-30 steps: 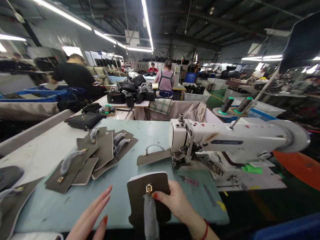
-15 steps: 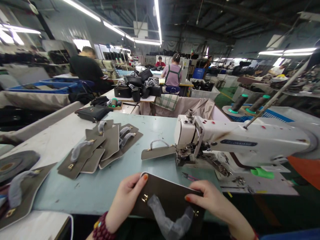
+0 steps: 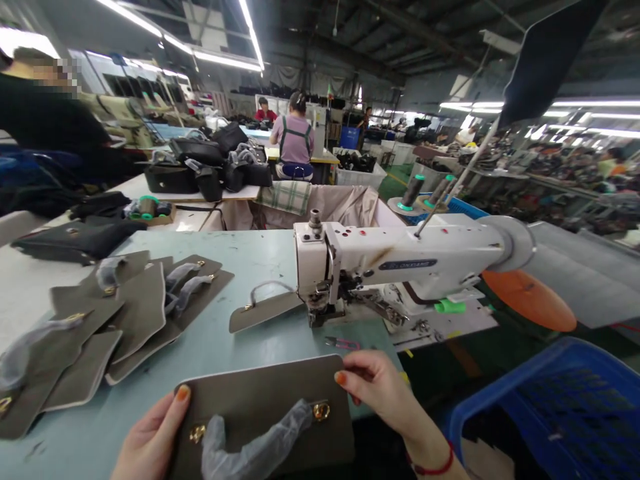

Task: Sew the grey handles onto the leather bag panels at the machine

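I hold a flat grey-brown leather panel [image 3: 260, 407] with a plastic-wrapped handle and gold fittings over the near edge of the pale green table [image 3: 240, 253]. My left hand [image 3: 150, 440] grips its left end with the thumb on top. My right hand [image 3: 380, 393] pinches its right edge. Past it stands a white sewing machine [image 3: 400, 263] with a similar panel [image 3: 263, 310] lying under its needle. Small pink snips [image 3: 343, 344] lie just beyond my right hand.
A fanned pile of like panels [image 3: 125, 313] covers the table's left. A black bag [image 3: 75, 240] lies at far left. A blue crate [image 3: 550, 400] sits low right. Thread cones [image 3: 413, 193] stand behind the machine. Other people work at benches beyond, with black bags piled there.
My view has swung right and the blue crate has come into sight. One second ago only my right hand held the panel upright; now both hands hold it flat and lengthwise.
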A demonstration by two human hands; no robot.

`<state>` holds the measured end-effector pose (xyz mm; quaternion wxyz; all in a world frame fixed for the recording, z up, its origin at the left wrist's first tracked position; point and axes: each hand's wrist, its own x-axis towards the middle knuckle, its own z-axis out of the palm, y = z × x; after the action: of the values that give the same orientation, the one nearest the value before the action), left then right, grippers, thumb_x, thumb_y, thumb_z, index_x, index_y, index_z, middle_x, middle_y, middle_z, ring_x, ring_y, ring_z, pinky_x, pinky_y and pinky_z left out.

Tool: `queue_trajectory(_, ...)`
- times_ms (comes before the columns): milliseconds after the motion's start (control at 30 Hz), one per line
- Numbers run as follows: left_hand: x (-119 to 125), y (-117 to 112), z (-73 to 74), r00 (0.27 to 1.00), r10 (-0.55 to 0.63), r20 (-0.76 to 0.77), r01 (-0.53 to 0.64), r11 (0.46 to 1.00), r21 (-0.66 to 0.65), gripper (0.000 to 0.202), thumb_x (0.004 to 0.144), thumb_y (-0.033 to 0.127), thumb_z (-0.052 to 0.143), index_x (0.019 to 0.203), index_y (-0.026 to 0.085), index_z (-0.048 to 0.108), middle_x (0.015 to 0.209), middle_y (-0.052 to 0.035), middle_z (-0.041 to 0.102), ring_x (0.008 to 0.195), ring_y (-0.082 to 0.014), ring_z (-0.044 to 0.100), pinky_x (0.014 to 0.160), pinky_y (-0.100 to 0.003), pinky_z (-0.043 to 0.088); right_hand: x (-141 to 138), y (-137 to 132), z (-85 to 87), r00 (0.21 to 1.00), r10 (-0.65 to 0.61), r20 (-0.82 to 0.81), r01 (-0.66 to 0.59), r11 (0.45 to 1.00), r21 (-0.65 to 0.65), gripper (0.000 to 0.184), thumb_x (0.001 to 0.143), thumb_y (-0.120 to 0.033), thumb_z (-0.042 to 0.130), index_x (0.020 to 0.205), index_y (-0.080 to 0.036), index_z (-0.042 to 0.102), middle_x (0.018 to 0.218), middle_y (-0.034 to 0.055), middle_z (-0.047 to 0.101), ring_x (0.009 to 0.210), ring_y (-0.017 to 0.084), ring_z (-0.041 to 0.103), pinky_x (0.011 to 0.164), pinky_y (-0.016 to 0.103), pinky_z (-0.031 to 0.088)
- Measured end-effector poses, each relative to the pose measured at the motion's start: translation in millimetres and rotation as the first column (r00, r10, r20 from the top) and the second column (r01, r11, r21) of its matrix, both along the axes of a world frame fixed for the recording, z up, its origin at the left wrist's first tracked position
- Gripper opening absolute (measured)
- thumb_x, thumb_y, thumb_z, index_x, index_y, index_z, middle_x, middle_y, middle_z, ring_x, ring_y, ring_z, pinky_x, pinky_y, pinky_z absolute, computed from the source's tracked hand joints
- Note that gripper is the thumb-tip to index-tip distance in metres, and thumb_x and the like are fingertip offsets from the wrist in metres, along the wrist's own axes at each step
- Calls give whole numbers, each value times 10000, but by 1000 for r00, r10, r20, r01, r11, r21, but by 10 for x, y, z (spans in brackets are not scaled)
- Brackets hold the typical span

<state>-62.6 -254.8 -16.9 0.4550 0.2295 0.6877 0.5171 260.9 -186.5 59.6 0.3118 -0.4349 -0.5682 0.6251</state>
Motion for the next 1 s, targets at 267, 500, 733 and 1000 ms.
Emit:
queue_trajectory(267, -68, 18, -40, 946, 120, 303, -96, 991, -91, 545, 641, 487, 770, 1110, 256, 617, 626, 48, 707, 561, -224, 683, 428, -254, 543, -143, -52, 155, 996, 85, 42, -85, 996, -5, 422, 860, -519, 552, 661, -151, 496, 532, -42, 453, 452, 65, 488, 407, 148, 307)
queue_trajectory(500, -91, 73, -184, 641, 4, 768, -113, 990, 89, 466, 719, 560, 681, 1102, 297, 647, 975, -22, 748, 859, -246, 710, 753, -305, 584, -462, 27, -178, 998, -67, -3, 67, 982, 175, 409, 906, -481, 502, 705, -135, 586, 477, -18, 520, 426, 85, 547, 441, 153, 369)
queue_trajectory(733, 721, 604, -104, 742, -56, 668, -68, 985, 157, 398, 765, 258, 724, 1140, 181, 616, 1050, -100, 717, 893, -252, 699, 798, -348, 577, -839, 25, -665, 987, -124, -100, 128, 991, 28, 377, 881, -488, 540, 928, -125, 632, 651, 56, 661, 606, 164, 683, 527, 190, 491)
queue_trajectory(1000, 682, 1419, -13, 835, -235, 497, 162, 969, 186, 417, 713, 229, 768, 1091, 148, 610, 983, -102, 734, 816, -248, 712, 738, -348, 599, -668, 519, -863, 989, -143, -42, 136, 981, -138, 489, 858, -602, 462, 828, -122, 549, 773, 95, 675, 606, 163, 679, 402, 162, 440)
